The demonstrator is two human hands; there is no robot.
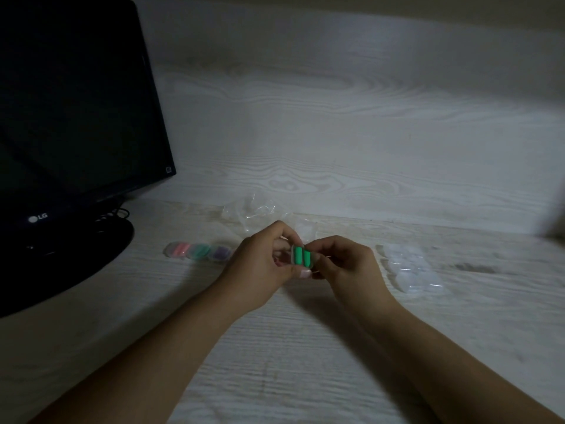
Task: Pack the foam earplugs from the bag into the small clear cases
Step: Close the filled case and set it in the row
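A small clear plastic case [302, 257] with two green foam earplugs [302, 256] sits between our hands above the pale wood-grain desk [305, 347]. Our left hand [263, 267] curls its fingers round it; our right hand [345, 264] pinches its edge.

Your fingers [308, 250] are covering the edges of the case [302, 257], so its lid is not showing. The left edge is cutting off the monitor [76, 117]. The clear cases [412, 270] on your right are blurring together, too faint to count. The bag [253, 212] is fading into the table [305, 362], its contents unreadable.
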